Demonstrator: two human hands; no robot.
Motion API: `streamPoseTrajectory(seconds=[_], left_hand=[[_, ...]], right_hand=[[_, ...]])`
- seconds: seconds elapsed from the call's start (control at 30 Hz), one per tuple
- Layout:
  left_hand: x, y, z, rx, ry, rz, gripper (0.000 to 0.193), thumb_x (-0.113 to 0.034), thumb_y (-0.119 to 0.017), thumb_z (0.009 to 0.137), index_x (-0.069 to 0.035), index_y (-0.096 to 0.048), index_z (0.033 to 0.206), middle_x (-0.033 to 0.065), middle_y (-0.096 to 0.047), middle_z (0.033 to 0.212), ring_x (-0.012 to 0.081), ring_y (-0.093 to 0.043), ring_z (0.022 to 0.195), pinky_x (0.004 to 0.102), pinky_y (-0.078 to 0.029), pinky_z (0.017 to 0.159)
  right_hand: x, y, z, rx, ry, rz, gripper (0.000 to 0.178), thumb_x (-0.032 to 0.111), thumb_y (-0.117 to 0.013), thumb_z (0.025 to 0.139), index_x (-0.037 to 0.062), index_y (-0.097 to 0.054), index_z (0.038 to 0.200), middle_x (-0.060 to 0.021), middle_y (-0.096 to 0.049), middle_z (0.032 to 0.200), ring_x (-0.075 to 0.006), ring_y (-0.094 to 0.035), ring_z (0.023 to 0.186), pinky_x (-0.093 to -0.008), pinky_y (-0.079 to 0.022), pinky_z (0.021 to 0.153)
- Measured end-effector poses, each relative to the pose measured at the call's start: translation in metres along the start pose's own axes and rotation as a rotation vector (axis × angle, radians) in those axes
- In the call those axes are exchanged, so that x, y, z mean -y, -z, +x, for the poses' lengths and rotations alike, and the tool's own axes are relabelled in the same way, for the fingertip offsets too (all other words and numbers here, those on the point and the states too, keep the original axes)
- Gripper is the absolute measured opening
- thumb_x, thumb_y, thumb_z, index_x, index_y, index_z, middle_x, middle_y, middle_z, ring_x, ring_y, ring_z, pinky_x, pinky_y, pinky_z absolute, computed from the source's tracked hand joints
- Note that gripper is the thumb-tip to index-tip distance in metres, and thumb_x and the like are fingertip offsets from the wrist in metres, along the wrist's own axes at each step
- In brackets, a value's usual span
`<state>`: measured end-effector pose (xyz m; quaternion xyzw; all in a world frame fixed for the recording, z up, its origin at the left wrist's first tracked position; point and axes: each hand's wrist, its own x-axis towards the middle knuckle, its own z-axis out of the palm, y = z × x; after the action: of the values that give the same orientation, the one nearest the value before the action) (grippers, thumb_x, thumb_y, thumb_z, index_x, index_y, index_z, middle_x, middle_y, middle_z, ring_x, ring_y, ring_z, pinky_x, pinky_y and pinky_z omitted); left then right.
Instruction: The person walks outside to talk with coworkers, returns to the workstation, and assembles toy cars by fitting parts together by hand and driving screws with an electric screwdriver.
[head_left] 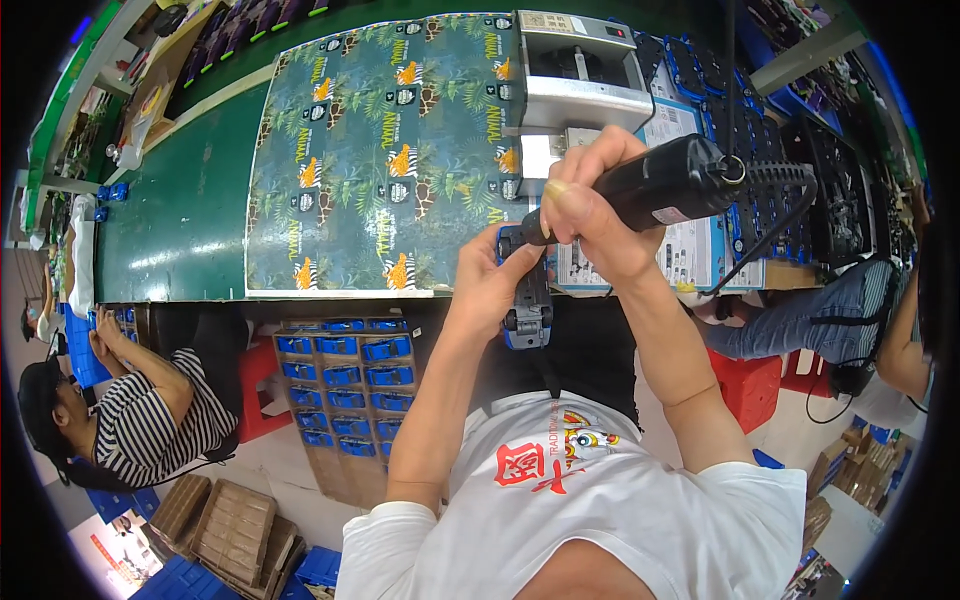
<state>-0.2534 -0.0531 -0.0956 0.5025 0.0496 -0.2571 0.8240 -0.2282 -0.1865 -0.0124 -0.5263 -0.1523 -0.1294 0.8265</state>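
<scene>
My left hand is wrapped round a blue and dark grey toy car, held with its underside up at the table's near edge. In my right hand is a black electric screwdriver, tilted so that its nose meets the car's far end beside my left fingers. The exact contact of the bit is hidden. A coiled cord runs from the tool's back end. Just beyond my hands stands a grey and silver screw feeder.
A jungle-print sheet covers part of the green table. Rows of blue toy cars stand at the right. Below the table's edge, left of me, is a divided cardboard tray of blue cars. Other people sit at both sides.
</scene>
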Motion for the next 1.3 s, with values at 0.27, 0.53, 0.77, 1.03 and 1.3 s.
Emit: streamPoseTrajectory(seconds=[0.27, 0.53, 0.77, 1.03, 1.3], left_hand=[[-0.004, -0.009, -0.006, -0.028, -0.078, 0.01, 0.016, -0.006, -0.067, 0.087, 0.001, -0.062, 0.101, 0.007, -0.067, 0.085, 0.0121, -0.065, 0.068, 0.0257, -0.053, 0.06], [-0.006, -0.001, -0.004, -0.039, -0.045, -0.119, 0.021, -0.013, -0.068, 0.088, 0.0, -0.063, 0.104, 0.0094, -0.069, 0.087, 0.0158, -0.067, 0.07, 0.0296, -0.055, 0.059], [-0.002, 0.027, -0.013, 0.118, -0.027, -0.635, 0.052, -0.012, -0.064, 0.086, -0.01, -0.045, 0.135, 0.0184, -0.055, 0.127, 0.0344, -0.056, 0.117, 0.0542, -0.047, 0.099], [0.006, 0.024, -0.008, 0.072, -0.063, -0.465, 0.065, 0.007, -0.062, 0.077, -0.008, -0.041, 0.137, 0.0183, -0.055, 0.128, 0.0347, -0.065, 0.103, 0.0464, -0.059, 0.08], [0.003, 0.017, 0.002, -0.044, -0.054, -0.465, 0.065, 0.009, -0.061, 0.077, -0.016, -0.044, 0.135, 0.0185, -0.061, 0.119, 0.0286, -0.066, 0.093, 0.0426, -0.059, 0.073]], right_hand=[[0.011, -0.001, -0.009, 0.019, 0.027, -0.062, 0.02, 0.005, -0.077, 0.076, 0.005, -0.057, 0.074, -0.0013, -0.055, 0.062, -0.0062, -0.049, 0.054, -0.022, -0.038, 0.05], [0.039, -0.006, -0.003, 0.062, 0.146, -0.032, 0.018, 0.003, -0.073, 0.079, 0.0032, -0.056, 0.08, -0.0042, -0.058, 0.065, -0.008, -0.054, 0.054, -0.0228, -0.045, 0.051], [0.064, 0.026, 0.033, -0.018, 0.35, -0.049, 0.011, 0.002, -0.067, 0.086, 0.0, -0.056, 0.087, -0.0049, -0.055, 0.06, -0.0126, -0.055, 0.049, -0.029, -0.049, 0.052], [0.041, 0.024, 0.036, -0.125, 0.332, -0.297, 0.014, 0.004, -0.074, 0.08, 0.0021, -0.062, 0.072, -0.0011, -0.057, 0.056, -0.0066, -0.053, 0.044, -0.0197, -0.04, 0.043], [0.042, 0.018, 0.042, -0.056, 0.266, -0.501, 0.015, 0.004, -0.069, 0.083, 0.0027, -0.057, 0.075, -0.0029, -0.054, 0.054, -0.0095, -0.051, 0.043, -0.0232, -0.043, 0.046]])
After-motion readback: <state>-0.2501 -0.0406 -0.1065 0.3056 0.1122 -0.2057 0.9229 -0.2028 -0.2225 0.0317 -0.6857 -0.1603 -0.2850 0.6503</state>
